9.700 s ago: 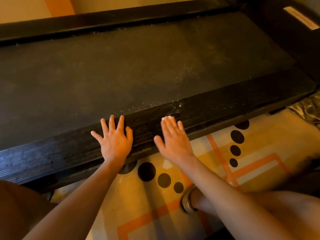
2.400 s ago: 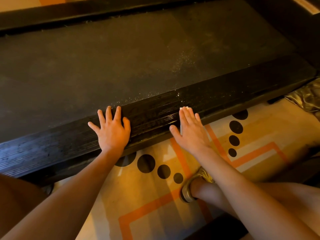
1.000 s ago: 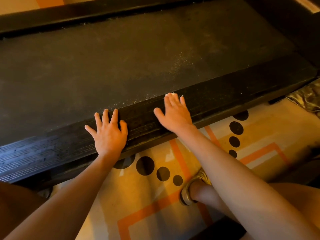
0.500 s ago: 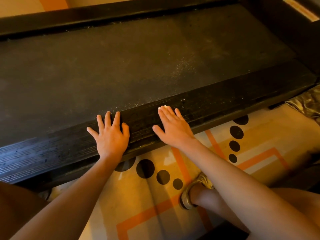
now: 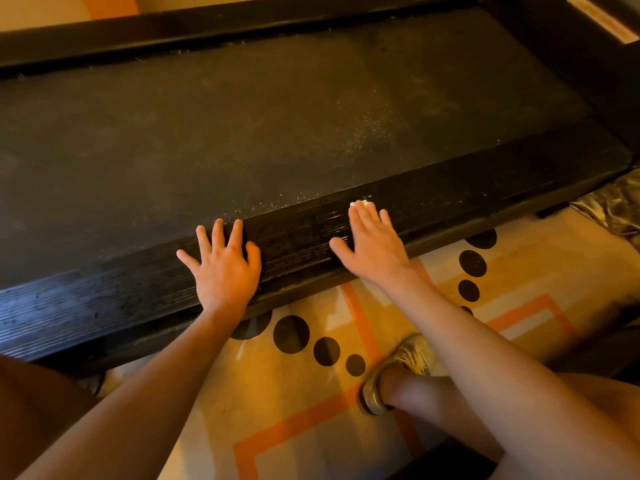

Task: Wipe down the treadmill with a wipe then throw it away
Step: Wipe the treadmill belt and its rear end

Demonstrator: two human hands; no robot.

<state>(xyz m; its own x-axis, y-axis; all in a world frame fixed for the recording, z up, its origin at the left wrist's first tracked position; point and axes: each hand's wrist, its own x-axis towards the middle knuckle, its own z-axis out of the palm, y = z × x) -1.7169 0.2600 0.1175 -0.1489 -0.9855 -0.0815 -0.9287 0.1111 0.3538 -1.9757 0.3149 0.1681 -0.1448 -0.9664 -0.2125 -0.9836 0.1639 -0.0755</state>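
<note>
Fingers of the left hand (image 5: 225,268) spread wide on the black ribbed treadmill rail (image 5: 104,299). Straight right hand (image 5: 374,247) fingers press a white wipe (image 5: 360,203) there.

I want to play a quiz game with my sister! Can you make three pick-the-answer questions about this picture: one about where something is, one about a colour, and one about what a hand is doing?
1. Where is the white wipe?
A in a bin
B under the fingertips of the right hand, on the treadmill's side rail
C hanging on a hook

2. What colour are the round dots on the rug?
A green
B blue
C black

3. How is the left hand?
A flat on the rail, fingers spread
B in a fist
C up in the air

Answers:
1 B, a white bit peeks out past the fingertips.
2 C, every dot is black.
3 A, its palm lies down on the rail.
</note>
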